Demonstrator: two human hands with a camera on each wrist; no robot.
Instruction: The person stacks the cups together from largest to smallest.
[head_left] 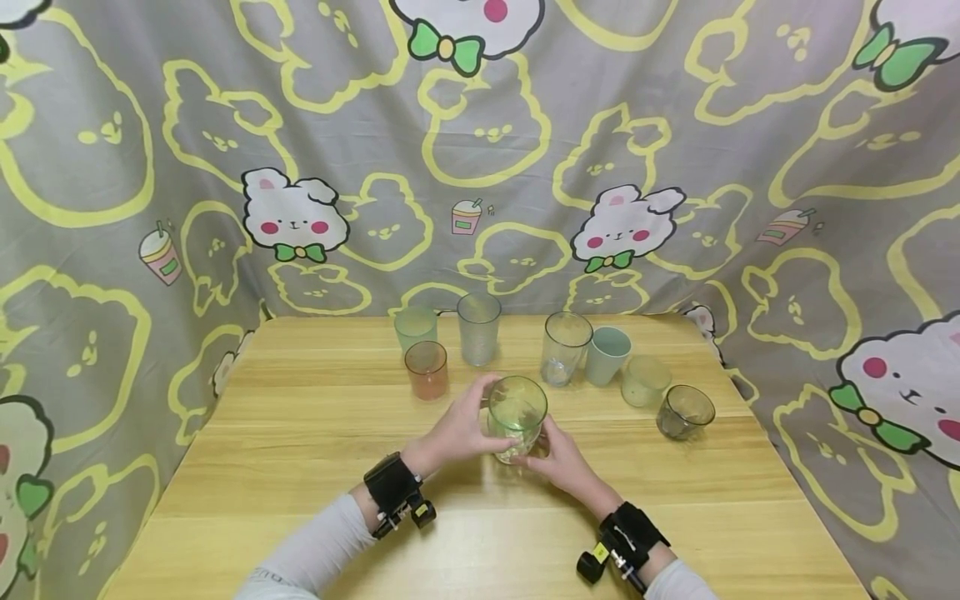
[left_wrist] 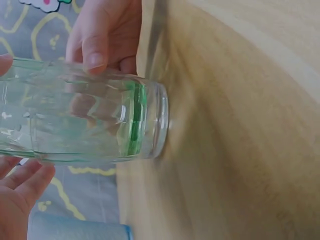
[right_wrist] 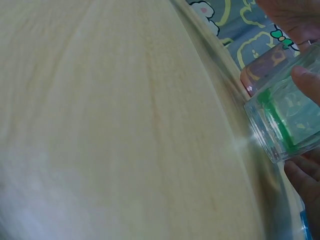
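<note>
Glass count: eight in head view; one held, seven standing on the tabletop.
Left group: three, just left of and above frame centre; pale green cup, pink-orange tumbler, tall bluish glass.
Right row: four, slanting down toward the right; tall clear glass, teal cup, pale yellow cup, smoky grey bowl-shaped glass.
Hand count: two, both gripping the same green glass.
Left hand: curled about the left side, thumb toward the camera.
Right hand: thumb and fingers around the lower right side, near the base.
Wrist straps: two, black; one on each wrist.
Edges: rear edge along the patterned curtain, upper middle of frame; right edge nearest the smoky grey glass; side edges slanting outward toward the bottom corners.
Open room: wide stretches of wood at lower middle and left of frame; narrower gap between green glass and right row.
Green glass position: just below frame centre, roughly upright, mouth up; cannot tell whether touching the tabletop.
Green glass look: transparent, faceted wall, brighter green band above a thick clear base.
</note>
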